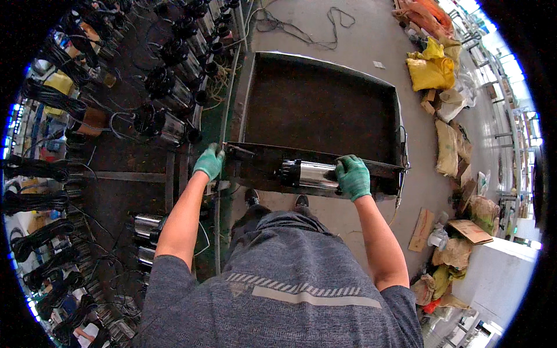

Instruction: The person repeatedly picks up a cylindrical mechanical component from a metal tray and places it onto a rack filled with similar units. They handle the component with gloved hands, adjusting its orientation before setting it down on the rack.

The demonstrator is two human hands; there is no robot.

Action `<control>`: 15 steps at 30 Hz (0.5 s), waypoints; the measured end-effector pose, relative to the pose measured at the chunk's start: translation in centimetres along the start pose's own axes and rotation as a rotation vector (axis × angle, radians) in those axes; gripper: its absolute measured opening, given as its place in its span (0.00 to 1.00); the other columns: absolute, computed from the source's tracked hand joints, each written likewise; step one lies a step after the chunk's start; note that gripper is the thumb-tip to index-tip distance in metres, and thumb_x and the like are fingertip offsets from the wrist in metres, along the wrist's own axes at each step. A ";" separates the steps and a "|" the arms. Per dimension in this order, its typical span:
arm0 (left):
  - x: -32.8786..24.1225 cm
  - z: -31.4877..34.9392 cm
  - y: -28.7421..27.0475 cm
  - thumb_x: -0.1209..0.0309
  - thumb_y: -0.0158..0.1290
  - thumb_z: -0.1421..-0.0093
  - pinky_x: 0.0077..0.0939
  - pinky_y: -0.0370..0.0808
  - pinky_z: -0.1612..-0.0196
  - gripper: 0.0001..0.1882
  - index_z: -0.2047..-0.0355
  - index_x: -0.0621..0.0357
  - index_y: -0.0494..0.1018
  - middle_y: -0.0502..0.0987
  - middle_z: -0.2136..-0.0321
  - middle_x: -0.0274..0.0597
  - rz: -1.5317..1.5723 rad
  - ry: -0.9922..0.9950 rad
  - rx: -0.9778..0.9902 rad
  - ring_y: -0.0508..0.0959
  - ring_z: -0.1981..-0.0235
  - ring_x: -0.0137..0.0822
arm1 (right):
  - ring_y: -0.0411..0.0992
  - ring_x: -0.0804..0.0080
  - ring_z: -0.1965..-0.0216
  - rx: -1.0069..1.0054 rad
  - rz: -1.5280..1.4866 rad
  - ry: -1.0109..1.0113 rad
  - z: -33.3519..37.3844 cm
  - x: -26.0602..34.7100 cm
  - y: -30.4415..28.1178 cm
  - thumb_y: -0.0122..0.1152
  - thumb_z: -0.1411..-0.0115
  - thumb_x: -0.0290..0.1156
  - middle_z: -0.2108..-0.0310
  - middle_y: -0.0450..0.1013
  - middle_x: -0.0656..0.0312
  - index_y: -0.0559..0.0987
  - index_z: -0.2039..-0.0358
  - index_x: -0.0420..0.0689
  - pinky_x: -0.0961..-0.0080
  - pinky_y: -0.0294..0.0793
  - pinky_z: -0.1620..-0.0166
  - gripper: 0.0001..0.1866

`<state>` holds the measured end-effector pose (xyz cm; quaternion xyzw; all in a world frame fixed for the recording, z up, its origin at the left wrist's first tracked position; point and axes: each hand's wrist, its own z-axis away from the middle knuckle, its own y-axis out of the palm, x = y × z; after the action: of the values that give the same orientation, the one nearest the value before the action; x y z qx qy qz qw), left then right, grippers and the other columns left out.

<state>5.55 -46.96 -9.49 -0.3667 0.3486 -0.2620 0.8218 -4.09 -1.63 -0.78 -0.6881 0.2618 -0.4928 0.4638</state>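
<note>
The tray (319,110) has its edges at far side. Your right grip (354,177), half-curled, touches the silver cylinder (316,174); left grip (209,162) curls, hold unclear.

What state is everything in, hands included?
Silver cylinder: lying on its side.
Metal bin: open-topped.
Left hand: gloved, fingers curled near the bin's left side.
Right hand: gloved, at the cylinder's right end, grip unclear.
Yellow sack: lying crumpled on the floor.
Cardboard piece: lying flat.
</note>
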 end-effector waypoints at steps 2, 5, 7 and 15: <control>-0.5 1.4 -1.1 0.48 0.47 0.29 0.45 0.68 0.37 0.32 0.34 0.57 0.65 0.70 0.37 0.58 -0.058 0.017 0.042 0.70 0.36 0.57 | 0.74 0.47 0.56 -0.011 -0.018 0.001 0.0 -0.2 -0.1 0.58 0.37 0.36 0.61 0.77 0.52 0.82 0.63 0.43 0.55 0.75 0.51 0.11; -1.9 5.2 -3.0 0.51 0.49 0.30 0.48 0.74 0.43 0.26 0.42 0.57 0.73 0.76 0.45 0.57 0.092 0.061 0.035 0.76 0.45 0.59 | 0.74 0.47 0.56 -0.032 -0.043 0.032 0.3 0.4 -0.7 0.58 0.37 0.37 0.62 0.78 0.52 0.83 0.64 0.43 0.54 0.75 0.51 0.11; -3.1 8.4 -4.3 0.54 0.51 0.30 0.41 0.77 0.48 0.23 0.48 0.60 0.77 0.82 0.53 0.53 0.242 0.196 -0.028 0.81 0.54 0.55 | 0.74 0.46 0.56 -0.048 0.015 0.033 0.3 -0.7 0.3 0.59 0.38 0.38 0.62 0.78 0.52 0.82 0.65 0.43 0.53 0.75 0.51 0.12; -12.8 16.3 -0.8 0.59 0.57 0.35 0.44 0.79 0.57 0.22 0.40 0.40 0.75 0.82 0.59 0.55 0.101 0.632 -0.063 0.83 0.59 0.54 | 0.76 0.51 0.56 -0.051 -0.515 0.275 0.3 -1.4 -0.8 0.61 0.35 0.43 0.58 0.79 0.51 0.83 0.59 0.43 0.57 0.75 0.52 0.16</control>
<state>9.95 -31.81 4.00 -0.2744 0.6124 -0.3108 0.6731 -4.46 0.01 -0.71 -0.6702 0.1513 -0.6761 0.2660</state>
